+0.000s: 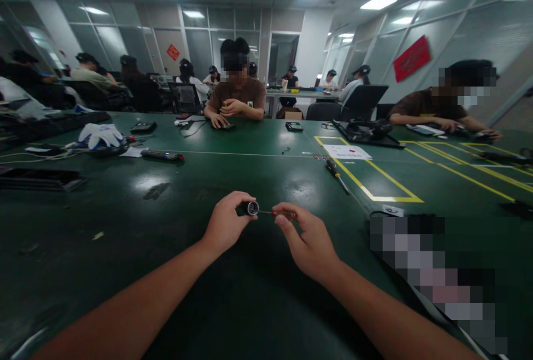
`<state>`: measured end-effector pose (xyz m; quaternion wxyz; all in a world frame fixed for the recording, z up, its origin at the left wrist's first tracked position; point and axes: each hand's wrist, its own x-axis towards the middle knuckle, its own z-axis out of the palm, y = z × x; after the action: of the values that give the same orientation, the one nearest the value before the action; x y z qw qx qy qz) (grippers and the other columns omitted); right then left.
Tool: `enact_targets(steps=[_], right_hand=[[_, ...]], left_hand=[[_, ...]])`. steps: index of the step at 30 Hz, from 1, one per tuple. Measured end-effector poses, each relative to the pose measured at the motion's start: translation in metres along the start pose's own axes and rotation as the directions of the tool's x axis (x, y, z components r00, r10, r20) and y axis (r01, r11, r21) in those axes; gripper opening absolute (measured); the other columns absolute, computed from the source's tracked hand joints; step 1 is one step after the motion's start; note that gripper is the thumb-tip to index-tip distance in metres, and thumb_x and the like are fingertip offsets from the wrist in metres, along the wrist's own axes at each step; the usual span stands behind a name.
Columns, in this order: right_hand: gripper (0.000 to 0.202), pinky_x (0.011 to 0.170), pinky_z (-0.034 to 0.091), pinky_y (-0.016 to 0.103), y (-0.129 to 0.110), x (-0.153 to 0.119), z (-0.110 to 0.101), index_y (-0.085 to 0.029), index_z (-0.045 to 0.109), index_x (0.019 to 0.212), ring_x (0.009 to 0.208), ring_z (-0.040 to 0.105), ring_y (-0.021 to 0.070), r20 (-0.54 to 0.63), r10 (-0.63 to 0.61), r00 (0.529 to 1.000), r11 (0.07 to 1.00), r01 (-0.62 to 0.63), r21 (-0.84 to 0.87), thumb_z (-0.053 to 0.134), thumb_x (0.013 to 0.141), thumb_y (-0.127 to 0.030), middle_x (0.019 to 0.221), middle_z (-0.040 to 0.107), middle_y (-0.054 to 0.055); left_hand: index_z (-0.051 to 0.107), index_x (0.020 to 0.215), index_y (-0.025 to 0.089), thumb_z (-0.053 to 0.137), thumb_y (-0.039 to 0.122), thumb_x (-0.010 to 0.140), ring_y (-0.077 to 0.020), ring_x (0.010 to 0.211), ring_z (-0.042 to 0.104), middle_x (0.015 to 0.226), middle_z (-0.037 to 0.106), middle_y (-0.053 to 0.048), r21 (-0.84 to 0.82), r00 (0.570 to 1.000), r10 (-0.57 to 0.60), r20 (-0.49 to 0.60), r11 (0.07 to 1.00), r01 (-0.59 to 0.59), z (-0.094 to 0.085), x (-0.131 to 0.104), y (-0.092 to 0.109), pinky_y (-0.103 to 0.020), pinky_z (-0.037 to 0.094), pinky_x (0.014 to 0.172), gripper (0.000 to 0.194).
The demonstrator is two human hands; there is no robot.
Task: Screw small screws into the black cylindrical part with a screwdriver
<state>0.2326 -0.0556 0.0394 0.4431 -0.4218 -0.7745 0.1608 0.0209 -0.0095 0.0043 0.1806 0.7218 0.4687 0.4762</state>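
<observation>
Above the green table (175,271), my left hand (228,221) is closed around a small dark cylindrical part (251,208) with a light metallic rim, its round end turned toward me. My right hand (310,238) pinches the reddish handle of a small screwdriver (287,214). The thin shaft points left and its tip meets the right side of the cylindrical part. Whether the tip sits inside it is too small to tell.
A yellow and black screwdriver (336,174) lies beyond my right hand, near yellow tape and a paper (347,152). White gloves (101,136), a dark tool (162,155) and a black tray (41,178) are left. People sit across the table.
</observation>
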Motion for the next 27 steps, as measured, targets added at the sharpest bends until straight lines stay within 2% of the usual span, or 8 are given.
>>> enact_targets(steps=[4,13,17,19,21,24,25,27], right_hand=[[0.02,0.079,0.055,0.032,0.001,0.002,0.001,-0.022,0.069,0.112,0.087,0.073,0.0204,-0.025,0.051,0.998,0.998,-0.05,0.037,0.053,0.102,-0.029,0.097,0.077,0.005],[0.019,0.078,0.053,0.033,0.003,0.0,0.001,-0.023,0.069,0.112,0.084,0.071,0.0204,0.029,0.093,0.995,0.992,-0.095,0.079,0.056,0.102,-0.031,0.095,0.075,0.004],[0.022,0.076,0.052,0.033,0.006,0.003,0.003,-0.023,0.07,0.109,0.081,0.069,0.0204,-0.011,0.193,0.981,0.954,-0.185,0.237,0.056,0.101,-0.038,0.088,0.073,0.003],[0.026,0.076,0.053,0.034,0.01,0.007,0.005,-0.021,0.07,0.106,0.08,0.068,0.0207,-0.031,0.294,0.955,0.88,-0.257,0.4,0.059,0.098,-0.043,0.086,0.071,0.004],[0.029,0.075,0.055,0.035,0.016,0.012,0.006,-0.02,0.07,0.1,0.076,0.066,0.0198,-0.046,0.426,0.903,0.752,-0.326,0.573,0.066,0.092,-0.048,0.083,0.069,0.004],[0.031,0.07,0.057,0.038,0.023,0.019,0.005,-0.02,0.066,0.086,0.063,0.061,0.0184,0.164,0.561,0.811,0.447,-0.465,0.764,0.068,0.089,-0.05,0.069,0.061,0.001],[0.033,0.07,0.058,0.04,0.024,0.02,0.004,-0.02,0.065,0.082,0.06,0.059,0.0187,0.238,0.546,0.803,0.397,-0.499,0.77,0.066,0.09,-0.052,0.065,0.058,0.0],[0.034,0.069,0.058,0.039,0.024,0.021,0.003,-0.02,0.066,0.083,0.06,0.059,0.0188,0.214,0.531,0.82,0.39,-0.461,0.797,0.066,0.09,-0.053,0.064,0.057,0.0]], left_hand=[[0.074,0.102,0.022,0.082,0.006,0.073,-0.0212,0.102,0.069,0.108,0.073,-0.003,-0.01,1.0,-0.011,0.008,1.0,0.011,0.0,-0.001,0.001,-0.038,0.054,0.094,0.035],[0.074,0.103,0.022,0.082,0.007,0.072,-0.0225,0.102,0.07,0.107,0.073,-0.004,-0.035,1.0,-0.02,-0.006,0.999,0.019,0.001,-0.001,-0.001,-0.041,0.055,0.095,0.035],[0.075,0.106,0.023,0.081,0.007,0.073,-0.0229,0.105,0.07,0.111,0.074,-0.005,-0.044,1.0,0.024,0.014,0.999,-0.023,0.001,-0.002,0.0,-0.042,0.055,0.098,0.037],[0.076,0.106,0.023,0.082,0.007,0.073,-0.023,0.105,0.07,0.11,0.075,-0.005,-0.041,0.999,0.024,0.034,0.999,-0.022,0.0,-0.002,0.001,-0.042,0.055,0.097,0.038],[0.077,0.107,0.023,0.083,0.007,0.073,-0.023,0.103,0.071,0.109,0.076,-0.005,-0.047,0.999,0.004,0.045,0.999,-0.002,0.0,-0.002,0.002,-0.041,0.055,0.095,0.038],[0.077,0.108,0.023,0.082,0.006,0.073,-0.0223,0.103,0.071,0.108,0.076,-0.004,-0.072,0.999,0.002,0.048,0.997,0.001,0.001,-0.001,0.005,-0.04,0.056,0.094,0.039],[0.077,0.108,0.023,0.082,0.006,0.073,-0.0219,0.103,0.071,0.108,0.076,-0.004,-0.076,0.999,0.012,0.048,0.997,-0.008,0.001,-0.001,0.006,-0.039,0.055,0.095,0.039],[0.077,0.108,0.023,0.082,0.005,0.074,-0.0214,0.103,0.07,0.108,0.076,-0.004,-0.072,0.998,0.03,0.054,0.997,-0.026,0.001,-0.001,0.008,-0.039,0.055,0.096,0.039]])
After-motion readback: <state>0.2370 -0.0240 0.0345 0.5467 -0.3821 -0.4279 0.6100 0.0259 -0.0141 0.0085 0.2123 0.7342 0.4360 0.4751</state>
